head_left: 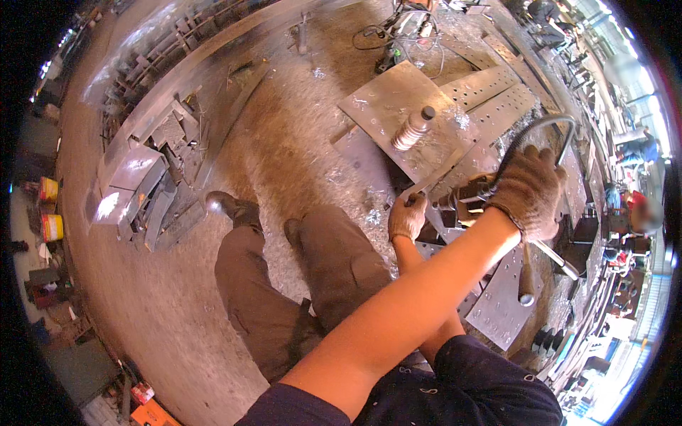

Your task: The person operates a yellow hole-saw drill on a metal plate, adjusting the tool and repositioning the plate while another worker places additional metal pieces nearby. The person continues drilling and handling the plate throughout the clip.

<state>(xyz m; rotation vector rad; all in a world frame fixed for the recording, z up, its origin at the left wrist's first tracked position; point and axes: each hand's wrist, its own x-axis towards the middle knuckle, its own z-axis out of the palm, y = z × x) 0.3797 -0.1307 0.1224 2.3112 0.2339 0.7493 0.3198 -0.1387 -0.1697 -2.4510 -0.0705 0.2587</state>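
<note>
Bare left forearm (419, 302) uppermost; left gloved hand (529, 192) curled by dark curved loop (558, 118), hold unclear; right gloved hand (407, 216) pinches metal strip (433, 178), best kept steady.

Navy short-sleeved shirt (490, 387); adjoining it, grey-brown trousers (341, 259); beyond its sleeves (302, 408), brown gloves (529, 190); farthest from it, apparently dark shoes (241, 211).

left grip (529, 190) curled | right grip (408, 216) curled | forearms (419, 302) crossed, left uppermost

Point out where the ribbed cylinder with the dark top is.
In the head view, right of centre, the ribbed cylinder stands on a square metal plate, above the right hand in the picture.
</note>
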